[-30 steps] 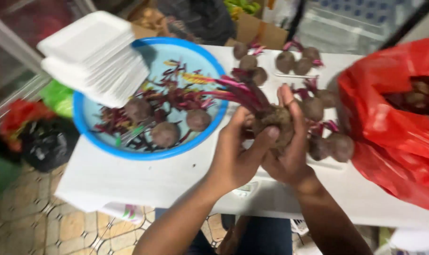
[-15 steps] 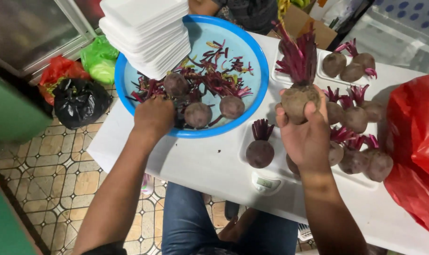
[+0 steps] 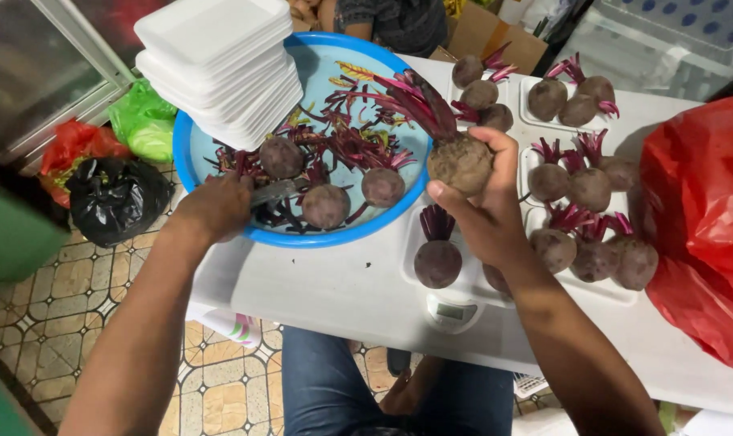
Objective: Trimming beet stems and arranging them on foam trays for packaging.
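right hand (image 3: 483, 218) grips a beet (image 3: 461, 162) with leafy stalks above the blue basin's (image 3: 190, 165) right rim; left hand (image 3: 215, 206) closes on a knife (image 3: 274, 193) inside the basin, stacked white trays (image 3: 217, 56) just beyond, more beets (image 3: 588, 190) right

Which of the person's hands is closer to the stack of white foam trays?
Left. The left hand sits at the blue basin rim just below the stack of white foam trays; the right hand is farther right, holding a beetroot.
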